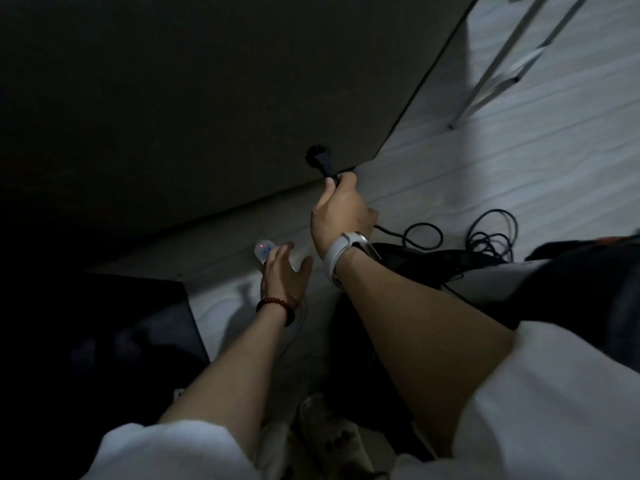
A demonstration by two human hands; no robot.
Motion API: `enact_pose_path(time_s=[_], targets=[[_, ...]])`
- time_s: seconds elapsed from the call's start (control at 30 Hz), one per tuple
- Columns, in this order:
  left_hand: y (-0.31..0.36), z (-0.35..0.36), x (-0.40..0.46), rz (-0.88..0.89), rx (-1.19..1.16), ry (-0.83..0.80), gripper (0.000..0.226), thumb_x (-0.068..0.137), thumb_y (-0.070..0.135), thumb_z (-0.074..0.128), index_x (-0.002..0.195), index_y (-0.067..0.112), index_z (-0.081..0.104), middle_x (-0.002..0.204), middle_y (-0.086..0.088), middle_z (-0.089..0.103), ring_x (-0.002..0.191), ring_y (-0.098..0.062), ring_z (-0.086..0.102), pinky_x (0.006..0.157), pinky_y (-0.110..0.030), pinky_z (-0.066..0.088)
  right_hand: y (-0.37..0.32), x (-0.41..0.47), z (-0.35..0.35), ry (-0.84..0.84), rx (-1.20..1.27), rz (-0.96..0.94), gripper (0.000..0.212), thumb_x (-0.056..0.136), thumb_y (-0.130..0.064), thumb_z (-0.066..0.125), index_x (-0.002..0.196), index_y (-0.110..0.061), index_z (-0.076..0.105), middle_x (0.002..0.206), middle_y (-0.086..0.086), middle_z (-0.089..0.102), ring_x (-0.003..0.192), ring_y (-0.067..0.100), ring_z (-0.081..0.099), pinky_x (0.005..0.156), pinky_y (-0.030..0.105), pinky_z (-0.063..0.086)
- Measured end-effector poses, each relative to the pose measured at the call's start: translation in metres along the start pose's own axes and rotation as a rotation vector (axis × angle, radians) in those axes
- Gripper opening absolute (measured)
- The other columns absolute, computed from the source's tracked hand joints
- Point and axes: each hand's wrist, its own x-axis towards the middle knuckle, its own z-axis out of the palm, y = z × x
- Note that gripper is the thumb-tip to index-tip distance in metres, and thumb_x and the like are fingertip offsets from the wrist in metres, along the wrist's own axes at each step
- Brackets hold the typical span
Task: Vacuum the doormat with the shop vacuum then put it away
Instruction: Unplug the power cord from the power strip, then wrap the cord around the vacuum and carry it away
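I can read no text, label, brand or number anywhere in this dim view; the one sign I make out is a small red light glowing on the white power strip (264, 250) on the floor; any markings on it are too blurred

Plug (317, 157) above the power strip (264, 251); cord (491, 233) coils to their right.

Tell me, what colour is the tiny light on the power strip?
Red. The tiny light glows on the white power strip under the left hand, seen in the head view.
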Motion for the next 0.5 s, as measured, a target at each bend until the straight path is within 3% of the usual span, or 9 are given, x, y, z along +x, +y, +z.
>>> enact_pose_path(time_s=[0.1,0.2,0.3,0.43,0.5], targets=[[0.056,-0.038,-0.044,0.042,-0.012,0.057,0.039,0.088,0.017,0.056,0.122,-0.001,0.053,0.127,-0.022,0.049,0.119,-0.033,0.044,0.096,-0.033,0.038,-0.027,-0.019,-0.058,-0.028,0.026,-0.019,0.027,0.099,-0.027,0.029,0.109,-0.011,0.049,0.102,0.011,0.063,0.096,0.032,0.056,0.087,0.04,0.035],[0.106,-0.071,-0.084,0.041,-0.032,0.093,0.039,0.09,0.015,0.054,0.126,0.003,0.05,0.129,-0.018,0.047,0.118,-0.032,0.046,0.092,-0.03,0.039,-0.053,-0.035,-0.118,-0.027,0.052,-0.098,0.027,0.099,-0.028,0.03,0.108,-0.01,0.049,0.101,0.012,0.063,0.094,0.032,0.057,0.082,0.041,0.039],[0.151,-0.097,-0.126,0.004,-0.222,0.09,0.038,0.091,0.012,0.054,0.128,0.006,0.049,0.124,-0.013,0.051,0.119,-0.031,0.049,0.09,-0.018,0.042,-0.071,-0.058,-0.181,-0.039,0.193,-0.086,0.027,0.099,-0.027,0.032,0.109,-0.009,0.049,0.09,0.009,0.06,0.083,0.029,0.056,0.07,0.035,0.039],[0.206,-0.118,-0.189,0.046,-0.304,0.057,0.042,0.088,0.014,0.059,0.127,0.003,0.049,0.122,-0.016,0.056,0.111,-0.03,0.056,0.099,-0.036,0.044,-0.083,-0.084,-0.263,0.016,0.533,-0.011,0.026,0.098,-0.021,0.037,0.109,-0.002,0.051,0.086,0.002,0.048,0.077,0.016,0.045,0.062,0.019,0.025],[0.231,-0.12,-0.217,0.097,-0.31,0.021,0.045,0.086,0.015,0.061,0.128,0.003,0.049,0.119,-0.013,0.057,0.106,-0.022,0.057,0.094,-0.026,0.046,-0.08,-0.09,-0.299,0.08,0.613,-0.02,0.018,0.097,-0.018,0.04,0.1,-0.005,0.052,0.083,0.006,0.05,0.077,0.024,0.049,0.067,0.024,0.03]])
